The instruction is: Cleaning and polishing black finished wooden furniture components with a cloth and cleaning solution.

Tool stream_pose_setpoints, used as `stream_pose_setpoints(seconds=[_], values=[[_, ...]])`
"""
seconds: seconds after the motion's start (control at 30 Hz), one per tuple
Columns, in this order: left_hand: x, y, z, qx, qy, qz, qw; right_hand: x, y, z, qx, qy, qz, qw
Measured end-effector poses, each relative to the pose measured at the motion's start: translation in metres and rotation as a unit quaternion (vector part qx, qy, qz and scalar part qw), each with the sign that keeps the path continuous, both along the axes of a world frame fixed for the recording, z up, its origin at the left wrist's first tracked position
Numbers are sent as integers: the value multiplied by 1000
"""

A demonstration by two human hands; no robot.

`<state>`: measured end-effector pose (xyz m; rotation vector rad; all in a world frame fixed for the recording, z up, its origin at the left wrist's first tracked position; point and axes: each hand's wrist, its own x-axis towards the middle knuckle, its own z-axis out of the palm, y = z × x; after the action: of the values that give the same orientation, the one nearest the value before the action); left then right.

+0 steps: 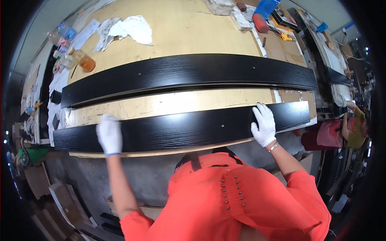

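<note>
Gloves on both hands. Your left hand (pixel 109 134) and right hand (pixel 263 124) lie flat and unclenched on the near black board (pixel 181 128), which runs along the worktop (pixel 177 28) front edge. Second black board (pixel 189 72) lies parallel behind it, apart. Orange bottle (pixel 86 63) stands near the far left corner.

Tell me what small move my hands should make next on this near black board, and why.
Probably slide the near black board slightly away from you. Both gloved hands, the left hand and the right hand, lie flat on top of it, and its near edge seems to sit at the workbench edge, so it may tip.
</note>
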<state>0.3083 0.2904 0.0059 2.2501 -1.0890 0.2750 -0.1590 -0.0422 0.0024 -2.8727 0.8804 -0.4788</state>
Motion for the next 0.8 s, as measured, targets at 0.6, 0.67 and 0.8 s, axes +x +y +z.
stream_pose_setpoints(seconds=[0.6,0.67,0.8], values=[[-22,-42,4,142,-46,17,989,7,0,-10,-25,19,-9,999],[-98,-70,0,58,-69,-147,985,18,6,-17,-23,55,-21,998],[-47,-19,-3,-16,-103,-117,988,119,75,32,112,109,129,979]])
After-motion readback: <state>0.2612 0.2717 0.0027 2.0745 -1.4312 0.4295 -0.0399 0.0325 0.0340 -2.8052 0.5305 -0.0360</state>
